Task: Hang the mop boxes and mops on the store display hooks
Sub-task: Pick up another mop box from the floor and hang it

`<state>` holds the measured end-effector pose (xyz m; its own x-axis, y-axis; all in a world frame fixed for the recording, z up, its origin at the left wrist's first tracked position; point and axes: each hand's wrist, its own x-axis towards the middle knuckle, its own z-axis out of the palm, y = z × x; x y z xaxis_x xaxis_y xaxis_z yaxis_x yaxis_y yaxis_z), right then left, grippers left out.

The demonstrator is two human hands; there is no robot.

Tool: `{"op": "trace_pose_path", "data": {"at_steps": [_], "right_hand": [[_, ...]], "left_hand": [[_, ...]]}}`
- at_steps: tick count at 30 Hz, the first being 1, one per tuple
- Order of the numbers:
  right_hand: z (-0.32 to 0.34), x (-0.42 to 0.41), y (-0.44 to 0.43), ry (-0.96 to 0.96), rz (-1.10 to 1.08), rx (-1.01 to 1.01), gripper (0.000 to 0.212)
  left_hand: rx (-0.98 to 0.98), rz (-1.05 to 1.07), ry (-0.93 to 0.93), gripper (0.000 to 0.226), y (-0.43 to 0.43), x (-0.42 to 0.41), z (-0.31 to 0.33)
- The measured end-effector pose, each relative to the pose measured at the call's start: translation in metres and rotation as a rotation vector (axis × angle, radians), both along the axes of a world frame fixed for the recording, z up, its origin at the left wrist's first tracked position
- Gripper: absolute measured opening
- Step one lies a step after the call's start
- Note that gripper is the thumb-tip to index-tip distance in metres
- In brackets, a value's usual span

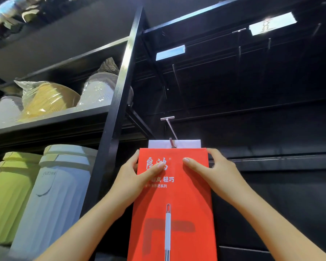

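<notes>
Head view, centre frame: the red box is up against the dark rack, and its white tab meets the hook. The hook's tip seems to sit in the tab's hole, though I can't tell if it's fully through. Both hands take the box high, near its top corners, likely to steer that small hole onto the prong. Left hand: thumb flat on the front, fingers wrapped round the left edge. Right hand: same clasp on the right edge. Bins stand on shelves at lower left.
</notes>
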<state>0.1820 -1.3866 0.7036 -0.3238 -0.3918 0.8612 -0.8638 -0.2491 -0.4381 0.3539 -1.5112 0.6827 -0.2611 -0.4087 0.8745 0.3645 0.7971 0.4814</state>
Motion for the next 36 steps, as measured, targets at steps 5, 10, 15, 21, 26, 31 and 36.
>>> {"op": "trace_pose_path", "data": {"at_steps": [5,10,15,21,26,31,36], "right_hand": [[-0.058,-0.018,-0.028,-0.173,0.219,0.067,0.119],[-0.081,-0.026,-0.05,-0.225,0.326,0.016,0.105],[-0.077,-0.028,-0.058,-0.248,0.335,0.01,0.117],[-0.075,-0.028,-0.066,-0.284,0.331,-0.015,0.127],[-0.075,-0.028,-0.07,-0.301,0.31,-0.007,0.13],[-0.073,-0.025,-0.07,-0.332,0.303,-0.002,0.132],[-0.074,-0.018,-0.065,-0.393,0.336,-0.003,0.128]], "left_hand": [[0.016,-0.063,0.016,0.047,-0.004,-0.005,-0.044],[0.045,-0.131,-0.023,0.054,-0.015,-0.008,-0.06],[0.097,-0.184,-0.059,0.048,-0.022,-0.014,-0.053],[0.157,-0.194,-0.07,0.043,-0.028,-0.016,-0.054],[0.197,-0.201,-0.071,0.049,-0.033,-0.018,-0.052],[0.175,-0.179,-0.055,0.058,-0.036,-0.018,-0.05],[0.159,-0.023,-0.018,0.099,-0.026,-0.015,-0.053]]}}
